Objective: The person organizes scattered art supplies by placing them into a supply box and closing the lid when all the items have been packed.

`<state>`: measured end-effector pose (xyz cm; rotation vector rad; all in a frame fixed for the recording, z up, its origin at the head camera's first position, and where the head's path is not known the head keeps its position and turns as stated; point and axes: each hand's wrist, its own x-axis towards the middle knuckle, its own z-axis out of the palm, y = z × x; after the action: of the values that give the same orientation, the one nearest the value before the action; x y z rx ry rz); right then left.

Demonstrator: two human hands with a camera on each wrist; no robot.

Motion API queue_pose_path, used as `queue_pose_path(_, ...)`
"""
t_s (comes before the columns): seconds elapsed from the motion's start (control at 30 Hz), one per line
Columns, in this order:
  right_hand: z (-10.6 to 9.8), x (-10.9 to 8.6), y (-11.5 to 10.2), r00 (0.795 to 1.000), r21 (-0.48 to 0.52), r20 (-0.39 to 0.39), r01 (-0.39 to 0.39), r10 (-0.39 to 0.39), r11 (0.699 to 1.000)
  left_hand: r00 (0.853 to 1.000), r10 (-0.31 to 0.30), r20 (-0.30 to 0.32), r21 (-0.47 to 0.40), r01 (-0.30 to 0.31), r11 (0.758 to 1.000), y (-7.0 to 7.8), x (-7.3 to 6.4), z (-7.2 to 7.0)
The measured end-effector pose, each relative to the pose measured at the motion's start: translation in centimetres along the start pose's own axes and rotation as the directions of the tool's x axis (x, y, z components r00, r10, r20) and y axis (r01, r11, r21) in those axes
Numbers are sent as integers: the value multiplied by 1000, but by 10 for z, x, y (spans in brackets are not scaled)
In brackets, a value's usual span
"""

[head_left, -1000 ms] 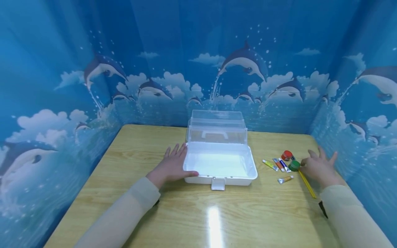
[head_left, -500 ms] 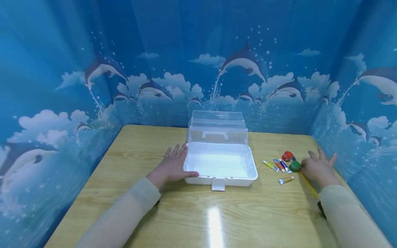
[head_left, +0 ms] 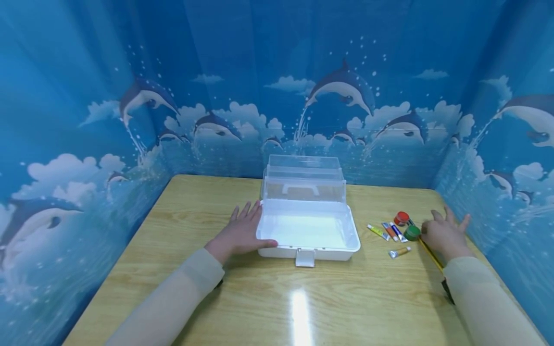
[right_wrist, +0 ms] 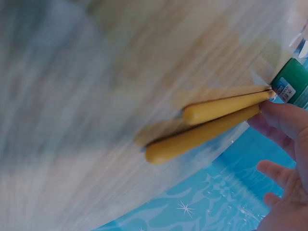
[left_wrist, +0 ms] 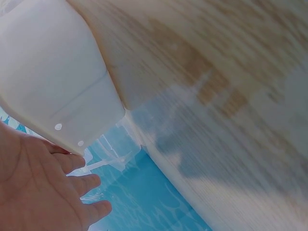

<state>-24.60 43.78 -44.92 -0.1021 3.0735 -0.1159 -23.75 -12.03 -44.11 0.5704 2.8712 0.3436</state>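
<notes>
In the head view, my left hand (head_left: 241, 231) rests against the left side of a white plastic box (head_left: 309, 252), fingers straight and thumb over its front rim. The box's clear lid (head_left: 303, 175) stands raised at the back. At the right, my right hand (head_left: 446, 236) pinches at least one of two yellow-handled paintbrushes (right_wrist: 207, 139) between thumb and finger, beside a green-lidded paint jar (head_left: 411, 233). The right wrist view shows both handles slanting just over the table; whether both are gripped I cannot tell. The bristle ends are largely hidden by the jars.
A red paint jar (head_left: 401, 218) stands behind the green one. Yellow (head_left: 378, 232), orange (head_left: 390, 231) and blue (head_left: 398, 232) paint tubes lie left of the jars, with an ochre tube (head_left: 400, 252) nearer the front. Dolphin-printed curtains (head_left: 277, 96) surround the table (head_left: 207, 307).
The yellow handles have shifted slightly under my right hand, their near ends now partly behind the sleeve. My right hand has barely moved. My left hand and the box stay put.
</notes>
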Motion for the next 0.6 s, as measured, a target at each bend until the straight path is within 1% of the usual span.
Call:
queue_pose_path(0.13, -1, 1, -1, 1000, -2, -7, 6, -6, 1000, 1000, -1, 6, -2, 1, 1000, 0, 0, 0)
queue_pose_path(0.3, -1, 4, -3, 1000, -34, 11, -19, 20, 999, 1000, 6, 1, -2, -6, 1000, 0, 0, -1)
queue_pose_path(0.43, -1, 5, -3, 999, -51, 18, -37, 37, 998, 1000, -2, 5, 6, 2, 1000, 0, -1, -1)
queue_pose_path(0.6, -2, 5, -4, 1000, -48, 2, -29, 29, 998, 1000, -16, 12, 7, 16, 1000, 1, -1, -1)
